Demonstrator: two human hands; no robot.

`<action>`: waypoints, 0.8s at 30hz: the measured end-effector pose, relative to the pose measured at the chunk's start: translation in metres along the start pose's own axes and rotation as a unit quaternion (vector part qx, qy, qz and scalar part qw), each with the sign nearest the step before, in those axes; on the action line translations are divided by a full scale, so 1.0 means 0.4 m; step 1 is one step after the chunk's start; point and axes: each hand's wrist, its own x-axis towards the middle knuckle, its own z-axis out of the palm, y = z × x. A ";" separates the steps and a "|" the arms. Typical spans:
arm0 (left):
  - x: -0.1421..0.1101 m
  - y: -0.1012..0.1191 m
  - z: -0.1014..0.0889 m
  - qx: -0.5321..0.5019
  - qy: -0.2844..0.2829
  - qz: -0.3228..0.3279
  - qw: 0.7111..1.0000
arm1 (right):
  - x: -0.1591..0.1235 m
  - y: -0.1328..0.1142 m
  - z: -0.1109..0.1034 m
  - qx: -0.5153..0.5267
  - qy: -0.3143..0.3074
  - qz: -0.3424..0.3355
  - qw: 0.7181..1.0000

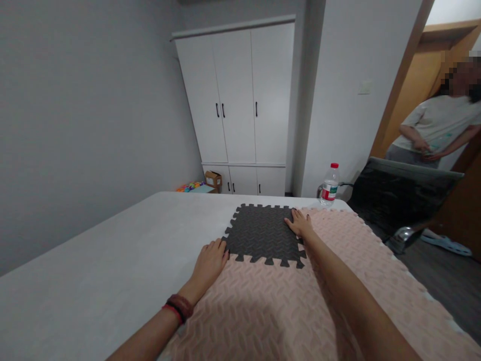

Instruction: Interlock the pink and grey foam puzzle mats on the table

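A dark grey foam puzzle mat tile (pixel 263 231) with toothed edges lies on the white table (pixel 112 260), bordered by pink foam tiles (pixel 263 301) in front and to the right. My left hand (pixel 213 258) rests at the grey tile's near left corner, fingers together and lying on the edge. Over the seam at the tile's far right corner, my right hand (pixel 299 223) presses flat with its fingers spread. Along the right side, my right hand and forearm partly hide the joint. The near edge's teeth meet the pink tile; whether every tooth is seated I cannot tell.
A water bottle with a red cap (pixel 330 185) stands at the table's far right corner. Beyond the right edge is a black office chair (pixel 406 193). A person (pixel 439 125) stands by the doorway. A white wardrobe (pixel 240 100) and a cardboard box (pixel 213 179) are behind the table.
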 end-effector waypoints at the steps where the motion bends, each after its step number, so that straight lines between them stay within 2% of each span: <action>1: -0.002 0.003 -0.004 0.005 0.003 -0.002 1.000 | -0.004 0.000 -0.005 0.001 -0.002 -0.002 1.000; 6: -0.013 0.015 -0.029 0.020 0.020 -0.005 1.000 | -0.068 -0.019 -0.022 -0.005 0.005 -0.013 1.000; 10: -0.020 0.022 -0.039 0.022 0.028 -0.003 0.999 | -0.179 -0.042 -0.010 -0.015 0.014 -0.029 0.999; 13: -0.026 0.024 -0.045 0.016 0.023 0.003 1.000 | -0.262 -0.037 -0.007 -0.020 0.021 -0.042 0.999; 17: -0.029 0.024 -0.066 0.003 0.004 0.020 1.000 | -0.325 -0.032 -0.033 -0.019 0.022 -0.043 0.999; 20: -0.024 0.034 -0.085 0.004 -0.015 0.025 1.000 | -0.356 -0.071 -0.051 -0.013 0.033 -0.020 0.999; 24: -0.016 0.072 -0.095 0.023 -0.034 0.000 0.999 | -0.413 -0.169 -0.033 0.000 0.069 0.039 0.997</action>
